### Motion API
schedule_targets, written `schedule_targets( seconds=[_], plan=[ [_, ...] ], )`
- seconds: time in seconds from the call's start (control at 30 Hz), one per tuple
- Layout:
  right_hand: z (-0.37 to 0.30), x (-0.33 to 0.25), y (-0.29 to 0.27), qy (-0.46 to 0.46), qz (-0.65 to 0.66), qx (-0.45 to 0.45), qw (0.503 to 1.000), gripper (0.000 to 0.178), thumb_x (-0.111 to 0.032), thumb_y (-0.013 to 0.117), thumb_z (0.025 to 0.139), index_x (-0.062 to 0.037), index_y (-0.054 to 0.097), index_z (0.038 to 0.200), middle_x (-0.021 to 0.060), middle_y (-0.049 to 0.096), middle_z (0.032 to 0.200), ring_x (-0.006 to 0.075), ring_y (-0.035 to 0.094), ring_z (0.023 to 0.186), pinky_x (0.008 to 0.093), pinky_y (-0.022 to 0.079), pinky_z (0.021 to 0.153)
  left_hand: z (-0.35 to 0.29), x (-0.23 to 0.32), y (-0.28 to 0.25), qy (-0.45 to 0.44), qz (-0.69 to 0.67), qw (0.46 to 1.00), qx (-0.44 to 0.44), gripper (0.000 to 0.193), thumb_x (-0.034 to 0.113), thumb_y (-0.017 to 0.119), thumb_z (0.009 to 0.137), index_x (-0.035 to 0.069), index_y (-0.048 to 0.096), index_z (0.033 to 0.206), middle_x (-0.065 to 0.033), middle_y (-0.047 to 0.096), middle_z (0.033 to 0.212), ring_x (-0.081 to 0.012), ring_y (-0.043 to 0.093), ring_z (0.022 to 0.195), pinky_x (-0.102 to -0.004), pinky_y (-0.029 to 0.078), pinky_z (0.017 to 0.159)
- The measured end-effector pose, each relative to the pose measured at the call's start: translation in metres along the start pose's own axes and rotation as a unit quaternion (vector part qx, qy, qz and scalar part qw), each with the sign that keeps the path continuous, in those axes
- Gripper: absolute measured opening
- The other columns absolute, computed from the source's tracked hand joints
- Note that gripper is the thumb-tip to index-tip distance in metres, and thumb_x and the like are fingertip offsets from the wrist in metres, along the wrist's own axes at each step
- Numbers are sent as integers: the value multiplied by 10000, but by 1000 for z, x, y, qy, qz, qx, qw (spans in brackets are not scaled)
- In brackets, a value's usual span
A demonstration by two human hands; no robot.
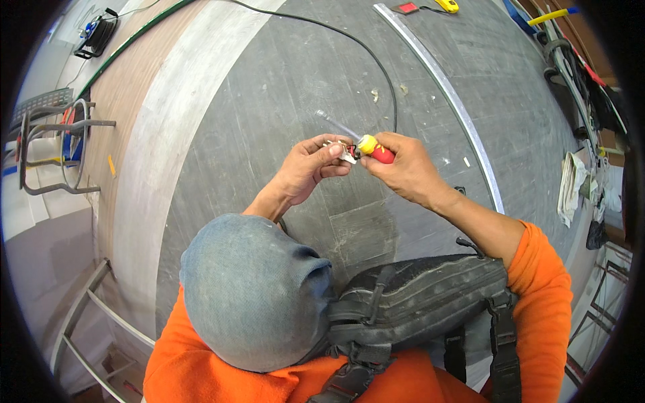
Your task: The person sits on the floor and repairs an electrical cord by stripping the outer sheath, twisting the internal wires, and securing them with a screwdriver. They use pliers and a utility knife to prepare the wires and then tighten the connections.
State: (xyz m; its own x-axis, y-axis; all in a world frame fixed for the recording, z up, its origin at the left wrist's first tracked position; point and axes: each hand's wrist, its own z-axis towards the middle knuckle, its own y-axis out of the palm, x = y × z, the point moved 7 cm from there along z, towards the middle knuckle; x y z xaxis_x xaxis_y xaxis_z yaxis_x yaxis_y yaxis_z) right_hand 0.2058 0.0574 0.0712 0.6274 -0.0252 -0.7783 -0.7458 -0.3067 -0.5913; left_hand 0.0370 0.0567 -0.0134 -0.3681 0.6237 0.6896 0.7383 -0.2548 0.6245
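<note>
My left hand (304, 166) pinches a small white electrical fitting (348, 157) between thumb and fingers. Short red and dark wires show at the fitting, close to my right fingertips. My right hand (408, 168) is closed round a screwdriver (381, 153) with a red and yellow handle. Its pale shaft slants away to the far left, past the fitting. A black cable (388, 74) runs in from the far side and disappears behind my right hand. Whether the cable joins the fitting's wires is hidden by my fingers.
A long metal profile (447, 87) lies on the grey floor to the right. Far off are a yellow tool (449, 5) and a red item (406, 8). A metal stool (64, 144) and cable reel (97, 35) stand left. A black bag (416, 295) hangs at my chest.
</note>
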Motion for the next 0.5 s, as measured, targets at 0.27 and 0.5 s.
schedule_targets(
  seconds=[0.27, 0.5],
  plan=[
    [2, 7, 2, 226, 73, -94, 967, 423, -366, 703, 942, 39, 698, 1063, 156, 689, 834, 222, 650, 782, 356, 501, 730, 1, 15, 4, 104, 93, 990, 38, 349, 171, 731, 981, -6, 646, 1270, -99, 705, 1093, -176, 706, 992, -323, 634, 885],
    [-1, -9, -30, 127, -89, -173, 973, 402, -368, 676, 962, -38, 714, 1189, 170, 734, 970, 286, 699, 900, 390, 524, 830, 8, 16, -25, 113, 105, 984, 83, 424, 427, 529, 1085, 41, 648, 1215, -70, 645, 1070, -171, 662, 975, -345, 585, 852]
  ],
)
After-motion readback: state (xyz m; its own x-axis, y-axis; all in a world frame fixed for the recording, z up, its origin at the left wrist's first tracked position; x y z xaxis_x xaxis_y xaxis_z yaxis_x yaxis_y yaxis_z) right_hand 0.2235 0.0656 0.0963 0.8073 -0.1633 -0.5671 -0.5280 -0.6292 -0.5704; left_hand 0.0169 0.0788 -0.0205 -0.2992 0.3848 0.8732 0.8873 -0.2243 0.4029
